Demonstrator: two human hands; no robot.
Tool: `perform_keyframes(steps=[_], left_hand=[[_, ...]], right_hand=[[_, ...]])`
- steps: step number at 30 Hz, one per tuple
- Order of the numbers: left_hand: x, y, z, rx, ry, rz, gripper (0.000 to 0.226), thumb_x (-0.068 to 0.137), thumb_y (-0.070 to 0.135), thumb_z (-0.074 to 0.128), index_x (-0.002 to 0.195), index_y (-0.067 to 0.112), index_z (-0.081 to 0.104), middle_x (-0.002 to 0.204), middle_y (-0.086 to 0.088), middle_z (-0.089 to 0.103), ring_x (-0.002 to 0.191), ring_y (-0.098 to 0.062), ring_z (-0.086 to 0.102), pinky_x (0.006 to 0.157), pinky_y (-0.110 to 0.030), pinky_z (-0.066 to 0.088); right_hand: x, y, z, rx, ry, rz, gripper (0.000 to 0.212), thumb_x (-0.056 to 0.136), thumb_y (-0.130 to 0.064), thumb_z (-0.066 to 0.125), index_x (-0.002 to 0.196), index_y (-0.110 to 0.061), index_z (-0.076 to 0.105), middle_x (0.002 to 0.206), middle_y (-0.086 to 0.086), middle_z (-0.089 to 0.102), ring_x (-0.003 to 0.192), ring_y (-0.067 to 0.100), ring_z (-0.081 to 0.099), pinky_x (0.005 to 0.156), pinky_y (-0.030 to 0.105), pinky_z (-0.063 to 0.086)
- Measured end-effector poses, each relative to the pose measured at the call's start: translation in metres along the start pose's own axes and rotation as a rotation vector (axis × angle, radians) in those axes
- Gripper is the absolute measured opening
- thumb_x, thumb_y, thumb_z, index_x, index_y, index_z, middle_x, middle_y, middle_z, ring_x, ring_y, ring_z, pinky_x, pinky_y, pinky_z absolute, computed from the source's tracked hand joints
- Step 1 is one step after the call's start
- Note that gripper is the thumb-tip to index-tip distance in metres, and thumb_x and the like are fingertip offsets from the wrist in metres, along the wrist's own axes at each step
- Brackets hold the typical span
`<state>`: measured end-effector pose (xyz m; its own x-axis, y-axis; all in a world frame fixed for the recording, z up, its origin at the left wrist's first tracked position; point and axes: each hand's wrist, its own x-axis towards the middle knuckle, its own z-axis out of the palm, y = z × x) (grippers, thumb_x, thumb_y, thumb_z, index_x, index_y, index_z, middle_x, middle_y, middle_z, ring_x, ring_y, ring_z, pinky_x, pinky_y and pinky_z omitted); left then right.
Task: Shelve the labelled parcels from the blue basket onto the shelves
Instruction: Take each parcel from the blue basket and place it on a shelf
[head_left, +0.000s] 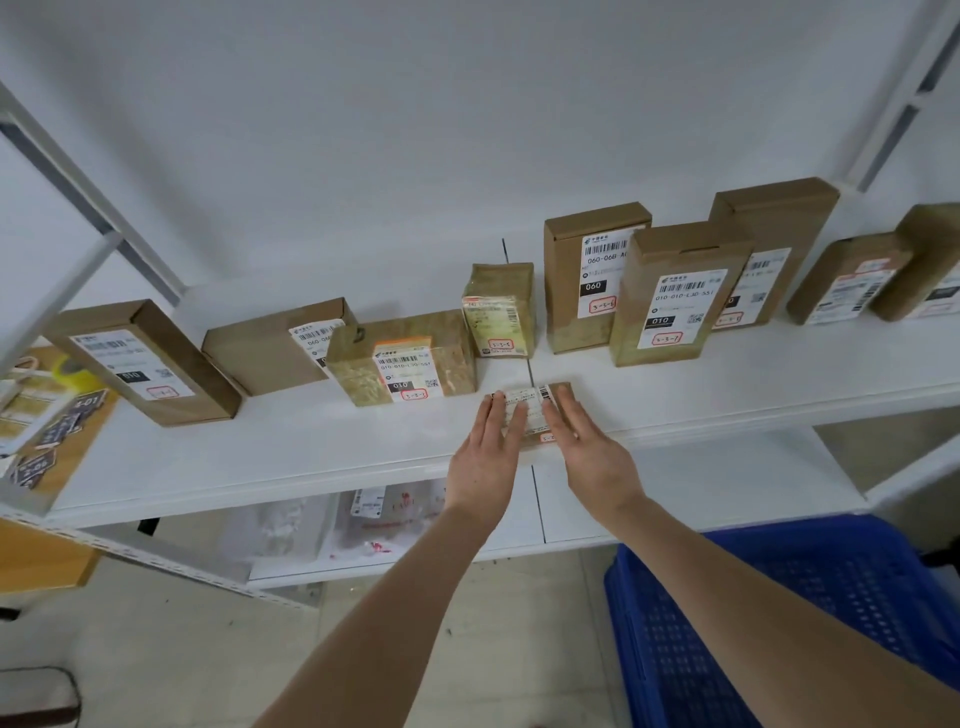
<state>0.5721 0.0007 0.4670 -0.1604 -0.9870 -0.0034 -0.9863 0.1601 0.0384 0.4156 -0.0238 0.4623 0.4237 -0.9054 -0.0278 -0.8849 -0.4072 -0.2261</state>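
Note:
A small flat brown parcel (535, 410) with a white label lies on the white shelf (311, 457), near its front edge. My left hand (488, 457) rests on the parcel's left part with straight fingers. My right hand (587, 447) lies along its right side, fingers straight too. Several labelled brown parcels stand further back on the same shelf, among them one marked 010 (410, 358) and a taller one (670, 296). The blue basket (779, 623) sits at the lower right, below the shelf; no parcel shows in its visible part.
A lower shelf (675, 499) holds clear plastic bags (332, 525). At the far left lie a tape roll (72, 371) and dark tags (62, 426) on a wooden board. White shelf uprights (78, 208) rise at left and right. Bare shelf surface stretches along the front edge.

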Motion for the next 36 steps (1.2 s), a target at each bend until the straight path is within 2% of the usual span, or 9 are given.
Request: perform_keyframes(steps=[2, 5, 9, 17, 23, 27, 30, 36], left_hand=[[0.003, 0.001, -0.002, 0.001, -0.031, 0.005, 0.087, 0.085, -0.014, 0.040, 0.151, 0.017, -0.009, 0.157, -0.010, -0.017, 0.146, -0.024, -0.014, 0.098, -0.029, 0.044], [0.008, -0.002, -0.002, -0.006, -0.053, 0.009, 0.088, 0.085, -0.016, 0.038, 0.150, 0.016, -0.010, 0.157, -0.011, -0.020, 0.145, -0.024, -0.015, 0.098, -0.029, 0.044], [0.020, -0.007, -0.003, -0.012, -0.063, 0.014, 0.087, 0.085, -0.015, 0.040, 0.150, 0.014, -0.010, 0.157, -0.012, -0.019, 0.145, -0.025, -0.015, 0.100, -0.032, 0.044], [0.053, -0.015, -0.008, -0.022, -0.105, 0.022, 0.089, 0.084, -0.015, 0.043, 0.150, 0.010, -0.010, 0.156, -0.016, -0.019, 0.145, -0.027, -0.016, 0.107, -0.036, 0.039], [0.077, -0.020, -0.012, 0.015, -0.152, 0.043, 0.090, 0.083, -0.015, 0.046, 0.149, 0.006, -0.011, 0.155, -0.020, -0.019, 0.145, -0.031, -0.015, 0.112, -0.038, 0.032], [0.089, -0.025, -0.013, 0.052, -0.161, 0.062, 0.086, 0.086, -0.014, 0.043, 0.148, 0.004, -0.013, 0.154, -0.023, -0.020, 0.144, -0.033, -0.015, 0.116, -0.037, 0.024], [0.095, -0.027, -0.014, 0.054, -0.180, 0.059, 0.085, 0.086, -0.013, 0.042, 0.148, 0.004, -0.014, 0.154, -0.023, -0.020, 0.144, -0.032, -0.016, 0.115, -0.038, 0.025], [0.096, -0.027, -0.021, 0.063, -0.211, 0.036, 0.086, 0.087, -0.008, 0.047, 0.149, 0.008, -0.011, 0.155, -0.019, -0.018, 0.145, -0.030, -0.014, 0.112, -0.041, 0.028]], right_hand=[[0.001, -0.003, -0.001, -0.003, -0.031, 0.019, 0.096, 0.084, 0.008, 0.054, 0.152, -0.019, -0.008, 0.157, 0.002, -0.024, 0.147, 0.018, 0.007, 0.094, 0.033, 0.050], [0.006, -0.005, -0.002, 0.005, -0.020, 0.026, 0.088, 0.087, 0.009, 0.045, 0.152, -0.017, -0.008, 0.157, 0.004, -0.024, 0.147, 0.018, 0.008, 0.092, 0.027, 0.047], [0.020, -0.005, -0.001, 0.038, -0.004, 0.036, 0.085, 0.089, 0.009, 0.043, 0.152, -0.018, -0.007, 0.158, 0.003, -0.023, 0.148, 0.019, 0.006, 0.096, 0.027, 0.044], [0.053, 0.002, 0.005, 0.071, 0.049, 0.083, 0.075, 0.094, 0.004, 0.037, 0.153, -0.017, -0.003, 0.159, 0.002, -0.019, 0.148, 0.021, 0.003, 0.104, 0.029, 0.038], [0.073, 0.005, 0.007, 0.091, 0.056, 0.117, 0.083, 0.088, 0.009, 0.042, 0.153, -0.017, -0.003, 0.158, 0.001, -0.021, 0.148, 0.021, 0.002, 0.104, 0.031, 0.039], [0.084, 0.007, 0.004, 0.115, 0.054, 0.137, 0.084, 0.088, 0.006, 0.046, 0.153, -0.018, -0.002, 0.159, 0.000, -0.019, 0.148, 0.020, 0.006, 0.103, 0.029, 0.039], [0.088, 0.008, 0.002, 0.130, 0.049, 0.140, 0.081, 0.090, 0.003, 0.044, 0.153, -0.019, -0.001, 0.159, -0.001, -0.018, 0.147, 0.020, 0.012, 0.103, 0.030, 0.039], [0.087, 0.006, 0.000, 0.127, 0.041, 0.150, 0.081, 0.090, 0.001, 0.045, 0.153, -0.020, -0.001, 0.159, -0.004, -0.017, 0.147, 0.021, 0.007, 0.108, 0.031, 0.034]])
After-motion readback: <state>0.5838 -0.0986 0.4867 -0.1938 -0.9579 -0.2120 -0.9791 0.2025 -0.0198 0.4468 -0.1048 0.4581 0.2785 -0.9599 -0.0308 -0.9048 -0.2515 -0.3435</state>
